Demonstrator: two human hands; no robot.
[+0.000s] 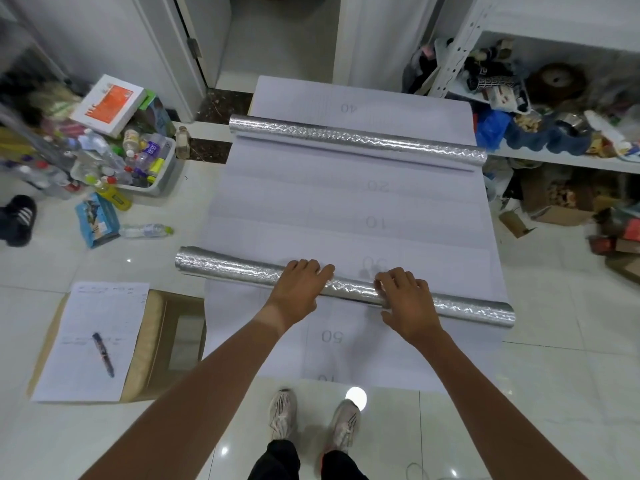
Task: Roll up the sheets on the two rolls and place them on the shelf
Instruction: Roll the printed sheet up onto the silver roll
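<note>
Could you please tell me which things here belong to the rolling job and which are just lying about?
Job:
near roll under left hand and right hand
far roll
white sheet
shelf

Lying about:
pen on paper
tub of bottles
loose bottle
black shoe

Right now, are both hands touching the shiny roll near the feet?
Touching. The head view shows the left hand and right hand both lying on the near silver roll, with fingers draped over its top and no gap.
</note>
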